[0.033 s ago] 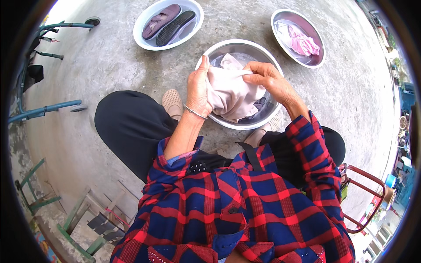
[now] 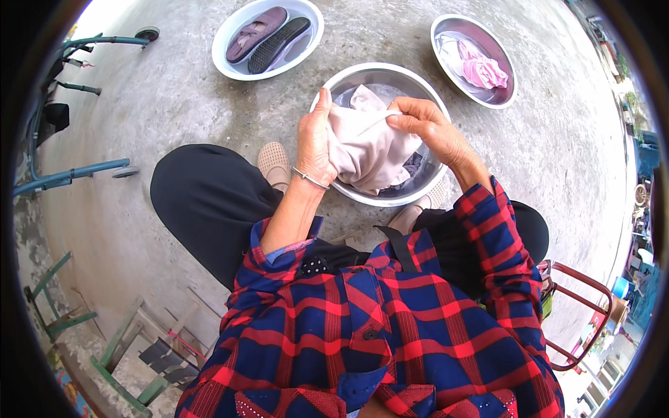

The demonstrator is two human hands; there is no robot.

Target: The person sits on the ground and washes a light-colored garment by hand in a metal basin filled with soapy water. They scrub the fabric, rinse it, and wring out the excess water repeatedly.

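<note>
A pale pinkish-beige cloth garment is stretched between my two hands above a round metal basin. My left hand, with a metal bangle at its wrist, grips the cloth's left side; its thumb points up and its fingers are hidden behind the fabric. Thumb and fingers of my right hand pinch the upper right edge. The garment's lower folds hang into the basin. Beneath them lie a dark cloth and some water.
Beyond, to the left, a white basin holds a pair of purple slippers. Farther right, another metal basin contains pink cloth. Blue metal frames stand left, a red metal frame at the right. My beige shoes flank the middle basin.
</note>
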